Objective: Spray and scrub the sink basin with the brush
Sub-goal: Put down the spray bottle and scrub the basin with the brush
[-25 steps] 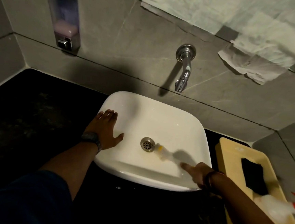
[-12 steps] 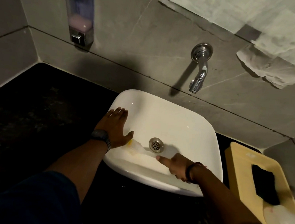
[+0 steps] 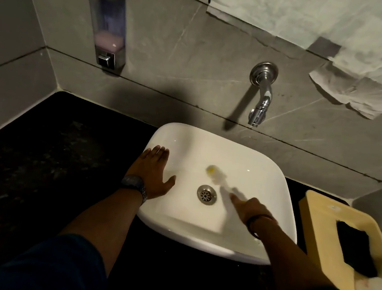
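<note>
A white square sink basin (image 3: pixel 264 165) sits on a black counter, with a round metal drain (image 3: pixel 206 194) near its middle. My right hand (image 3: pixel 250 208) is closed around a pale brush (image 3: pixel 216 174) whose yellow-tipped head, blurred by motion, lies on the basin floor just behind the drain. My left hand (image 3: pixel 154 173) rests flat with fingers spread on the basin's left rim, a watch on its wrist. No spray bottle can be made out clearly.
A chrome tap (image 3: pixel 261 97) sticks out of the grey tiled wall above the basin. A soap dispenser (image 3: pixel 106 26) hangs at upper left. A yellow tray (image 3: pixel 321 225) with a black pad stands at right. Paper sheets (image 3: pixel 352 89) hang at upper right. The black counter (image 3: pixel 45 166) spreads left.
The brush head swept from the basin's front left, near my left thumb, across to behind the drain. My right hand shifted right. My left hand stayed on the rim.
</note>
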`<state>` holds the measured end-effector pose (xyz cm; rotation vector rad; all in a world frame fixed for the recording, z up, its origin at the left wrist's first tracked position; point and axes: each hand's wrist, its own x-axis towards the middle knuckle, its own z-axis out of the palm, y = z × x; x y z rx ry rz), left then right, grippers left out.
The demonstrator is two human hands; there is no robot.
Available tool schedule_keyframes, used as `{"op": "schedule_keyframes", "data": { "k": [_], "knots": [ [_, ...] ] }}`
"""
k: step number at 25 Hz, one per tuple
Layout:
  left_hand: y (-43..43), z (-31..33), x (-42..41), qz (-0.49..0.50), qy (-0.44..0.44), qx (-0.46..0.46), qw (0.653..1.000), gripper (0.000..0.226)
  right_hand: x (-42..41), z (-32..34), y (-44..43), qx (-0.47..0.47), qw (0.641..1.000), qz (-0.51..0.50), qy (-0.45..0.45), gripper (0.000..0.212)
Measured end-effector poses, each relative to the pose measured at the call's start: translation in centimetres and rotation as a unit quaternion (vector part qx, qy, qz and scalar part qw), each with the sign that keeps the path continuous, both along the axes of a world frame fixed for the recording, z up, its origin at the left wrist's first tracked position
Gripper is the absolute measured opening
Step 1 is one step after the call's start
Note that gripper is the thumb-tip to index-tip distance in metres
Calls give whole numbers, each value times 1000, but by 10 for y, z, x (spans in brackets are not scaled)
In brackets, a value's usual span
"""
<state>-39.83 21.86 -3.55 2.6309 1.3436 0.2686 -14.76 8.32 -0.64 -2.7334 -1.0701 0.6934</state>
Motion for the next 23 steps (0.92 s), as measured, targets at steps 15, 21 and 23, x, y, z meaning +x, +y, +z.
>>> {"op": "schedule_keyframes", "data": {
  "k": [15, 21, 23],
  "knots": [
    [5, -8, 1, -7, 32, 14, 999, 82, -33, -7, 15, -37, 981, 20, 191, 59],
    [4, -8, 1, -5, 40, 17, 999, 82, 32, -2, -26, -11, 999, -42, -21, 78],
    [3, -7, 2, -7, 50, 15, 999, 82, 57, 13, -49, -14, 996, -88, 20, 82]
  ]
}}
